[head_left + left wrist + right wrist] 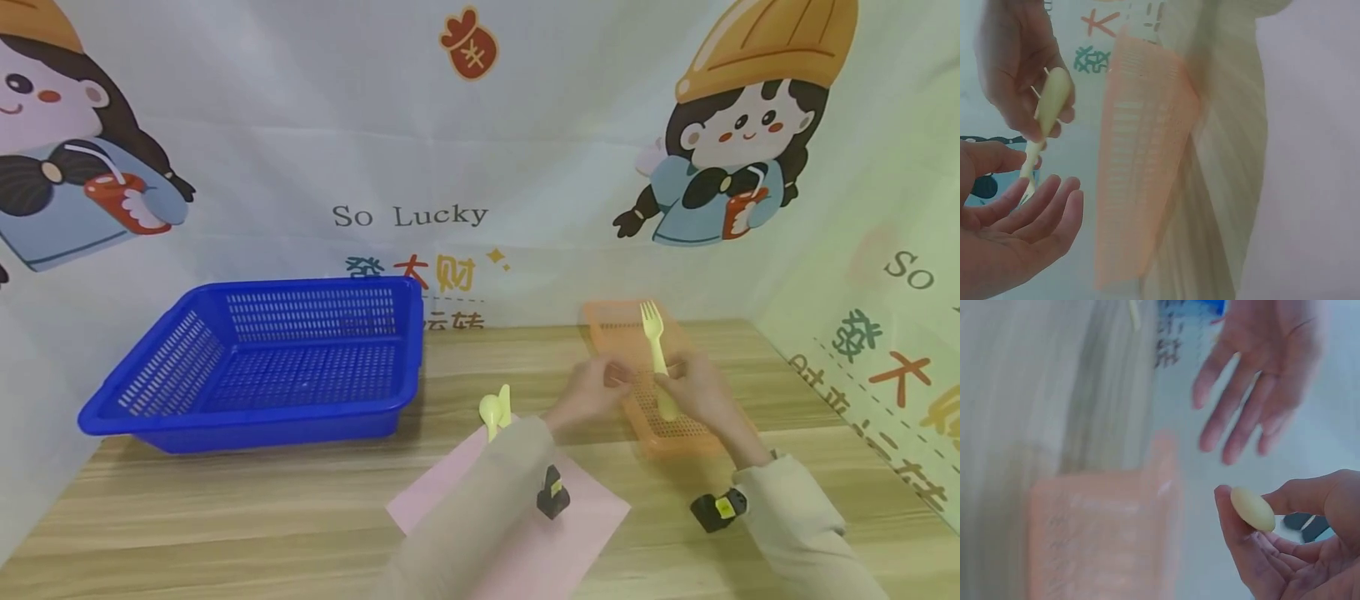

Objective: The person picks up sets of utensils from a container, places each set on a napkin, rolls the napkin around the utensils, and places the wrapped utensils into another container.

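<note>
One pale sleeve (465, 508) crosses a flat pink sheet (555, 550) at six o'clock on the wood-grained table (247, 525), backed by printed cloth (547, 167). Between three and four, the right hand (693, 387) pinches a smooth yellow fork (653, 327) near a perforated orange basket (618, 342); the left hand (591, 393), fingers loosely spread, holds nothing. Toward nine sits a slotted blue basket (255, 419).

On the table (262, 517), a basket (247, 421) stands at left and a tray (678, 446) at right, with a printed cloth (555, 167) behind both. Between them and nearer the front lies a sheet (585, 510), with a spoon (491, 409) just left of a knife (505, 398) at its far corner. Above the tray is a fork (658, 350) in the right hand (697, 387), the left hand (592, 387) to its left.
</note>
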A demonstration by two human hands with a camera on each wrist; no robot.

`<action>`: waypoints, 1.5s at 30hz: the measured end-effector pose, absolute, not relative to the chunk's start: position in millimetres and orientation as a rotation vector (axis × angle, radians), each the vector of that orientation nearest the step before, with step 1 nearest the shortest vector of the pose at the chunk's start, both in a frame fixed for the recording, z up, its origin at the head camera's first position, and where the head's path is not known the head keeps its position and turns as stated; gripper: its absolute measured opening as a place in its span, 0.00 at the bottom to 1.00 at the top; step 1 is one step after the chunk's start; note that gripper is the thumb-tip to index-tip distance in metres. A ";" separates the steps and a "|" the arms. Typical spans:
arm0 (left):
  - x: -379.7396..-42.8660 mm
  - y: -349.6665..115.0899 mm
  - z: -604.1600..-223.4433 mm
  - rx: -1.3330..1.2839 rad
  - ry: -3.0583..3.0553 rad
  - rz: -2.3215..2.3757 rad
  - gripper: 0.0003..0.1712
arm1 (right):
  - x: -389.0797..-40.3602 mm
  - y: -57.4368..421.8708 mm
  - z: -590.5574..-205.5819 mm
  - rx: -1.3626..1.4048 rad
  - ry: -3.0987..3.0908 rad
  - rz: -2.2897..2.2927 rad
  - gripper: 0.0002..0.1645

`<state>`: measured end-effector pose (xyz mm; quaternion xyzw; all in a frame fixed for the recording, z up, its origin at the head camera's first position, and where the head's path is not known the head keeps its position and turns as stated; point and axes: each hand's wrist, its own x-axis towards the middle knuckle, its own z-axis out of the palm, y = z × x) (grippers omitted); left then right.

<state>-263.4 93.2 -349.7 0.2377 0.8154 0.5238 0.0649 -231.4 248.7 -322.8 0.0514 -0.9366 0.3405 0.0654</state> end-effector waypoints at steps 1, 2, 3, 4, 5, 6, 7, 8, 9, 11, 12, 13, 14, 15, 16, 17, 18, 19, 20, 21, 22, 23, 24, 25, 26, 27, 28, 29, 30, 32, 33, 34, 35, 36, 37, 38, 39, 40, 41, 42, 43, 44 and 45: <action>-263.4 89.6 -348.8 0.717 2.447 1.595 0.14 | -230.0 244.7 -319.1 0.173 -2.816 1.035 0.20; -263.1 86.1 -347.4 0.721 2.438 1.603 0.15 | -228.3 240.7 -315.5 0.179 -2.812 1.031 0.20; -262.9 82.8 -346.0 0.718 2.430 1.611 0.16 | -226.8 236.5 -312.6 0.185 -2.802 1.025 0.20; -263.0 79.9 -344.9 0.718 2.428 1.621 0.17 | -225.6 232.4 -310.4 0.188 -2.789 1.023 0.19; -263.1 77.1 -343.9 0.721 2.429 1.628 0.18 | -224.4 228.4 -309.0 0.199 -2.772 1.020 0.18; -262.6 74.4 -342.5 0.717 2.417 1.642 0.18 | -223.6 224.3 -308.2 0.216 -2.749 1.019 0.17; -262.4 72.2 -341.4 0.709 2.405 1.656 0.18 | -222.2 220.2 -308.1 0.237 -2.729 1.028 0.16; -261.6 70.3 -340.0 0.687 2.391 1.671 0.18 | -220.7 216.2 -308.5 0.254 -2.714 1.039 0.15; -260.9 68.6 -339.0 0.664 2.364 1.694 0.19 | -219.4 212.4 -309.7 0.275 -2.701 1.049 0.14; -259.2 65.4 -337.9 0.610 2.330 1.719 0.18 | -217.1 205.1 -312.9 0.313 -2.690 1.062 0.12; -258.1 64.0 -337.6 0.579 2.312 1.735 0.17 | -216.0 201.5 -314.9 0.325 -2.693 1.079 0.12; -257.3 62.5 -337.7 0.546 2.302 1.743 0.16 | -214.8 198.0 -316.8 0.331 -2.706 1.099 0.13; -256.7 61.0 -338.4 0.517 2.300 1.743 0.15 | -213.8 194.5 -318.6 0.333 -2.719 1.096 0.13; -256.3 59.2 -339.5 0.495 2.306 1.738 0.14 | -213.1 191.1 -320.5 0.329 -2.735 1.082 0.14; -255.9 57.3 -340.7 0.474 2.325 1.723 0.13 | -212.7 187.6 -322.4 0.322 -2.751 1.074 0.14; -255.5 55.1 -341.7 0.456 2.352 1.700 0.13 | -212.3 184.3 -324.5 0.316 -2.769 1.080 0.15; -255.4 52.8 -343.3 0.434 2.366 1.685 0.12 | -211.6 181.1 -326.5 0.309 -2.784 1.069 0.16; -255.3 50.4 -344.6 0.415 2.385 1.661 0.13 | -211.2 178.0 -328.6 0.302 -2.803 1.054 0.17; -255.1 47.9 -345.8 0.401 2.402 1.638 0.14 | -211.2 175.0 -331.0 0.295 -2.818 1.040 0.17; -254.5 45.0 -346.9 0.385 2.413 1.618 0.15 | -211.1 172.1 -333.4 0.287 -2.832 1.026 0.17; -253.8 42.2 -347.8 0.369 2.418 1.599 0.16 | -211.0 169.4 -336.0 0.285 -2.841 1.025 0.17; -253.7 39.8 -349.4 0.353 2.416 1.584 0.17 | -210.8 166.9 -338.6 0.290 -2.844 1.012 0.17; -252.6 37.3 -349.8 0.339 2.400 1.582 0.18 | -210.5 164.4 -341.1 0.290 -2.852 0.990 0.17; -252.4 35.1 -351.3 0.321 2.387 1.575 0.18 | -210.3 162.1 -343.8 0.287 -2.861 0.965 0.17; -251.8 32.7 -352.3 0.303 2.372 1.570 0.19 | -209.8 160.0 -346.2 0.293 -2.864 0.938 0.17; -251.7 30.7 -354.0 0.281 2.365 1.563 0.19 | -209.2 157.9 -348.6 0.293 -2.871 0.922 0.17; -251.5 29.1 -355.4 0.260 2.360 1.553 0.18 | -209.0 155.8 -351.0 0.294 -2.874 0.921 0.18; -251.6 27.6 -357.1 0.241 2.360 1.543 0.19 | -208.7 153.8 -353.2 0.297 -2.875 0.917 0.18; -251.4 25.9 -358.2 0.224 2.355 1.543 0.19 | -208.3 151.9 -355.3 0.288 -2.880 0.932 0.18; -251.2 23.1 -361.3 0.200 2.359 1.536 0.19 | -207.7 148.6 -359.0 0.277 -2.878 0.993 0.18; -251.4 21.8 -363.1 0.202 2.363 1.535 0.19 | -207.5 147.1 -360.7 0.272 -2.870 1.037 0.18; -251.4 20.4 -364.3 0.204 2.358 1.537 0.20 | -207.4 145.8 -362.4 0.279 -2.858 1.066 0.18; -251.5 18.9 -365.1 0.213 2.355 1.539 0.20 | -207.1 144.8 -364.0 0.281 -2.848 1.092 0.17; -251.3 17.2 -365.7 0.221 2.346 1.547 0.20 | -206.8 144.0 -365.5 0.287 -2.839 1.103 0.17; -251.1 15.6 -366.0 0.234 2.336 1.551 0.20 | -206.8 143.2 -367.0 0.305 -2.826 1.097 0.17; -251.2 14.0 -366.5 0.243 2.323 1.557 0.20 | -207.1 142.5 -368.6 0.324 -2.814 1.093 0.17; -251.8 12.4 -367.2 0.247 2.315 1.557 0.19 | -207.1 141.9 -369.8 0.348 -2.802 1.084 0.17; -252.0 10.7 -367.4 0.252 2.304 1.559 0.18 | -207.4 141.4 -371.0 0.375 -2.792 1.080 0.17; -252.0 9.1 -367.4 0.259 2.310 1.549 0.16 | -207.6 140.8 -371.8 0.401 -2.788 1.085 0.16; -252.2 7.5 -367.6 0.267 2.330 1.530 0.14 | -207.9 140.5 -372.7 0.435 -2.781 1.071 0.15; -252.5 6.1 -367.9 0.272 2.341 1.512 0.13 | -207.9 140.1 -373.3 0.461 -2.777 1.068 0.15; -252.8 4.9 -368.4 0.281 2.362 1.491 0.11 | -207.8 139.7 -373.7 0.481 -2.775 1.075 0.14; -253.1 3.7 -368.8 0.286 2.378 1.473 0.10 | -207.5 139.2 -373.9 0.499 -2.773 1.072 0.14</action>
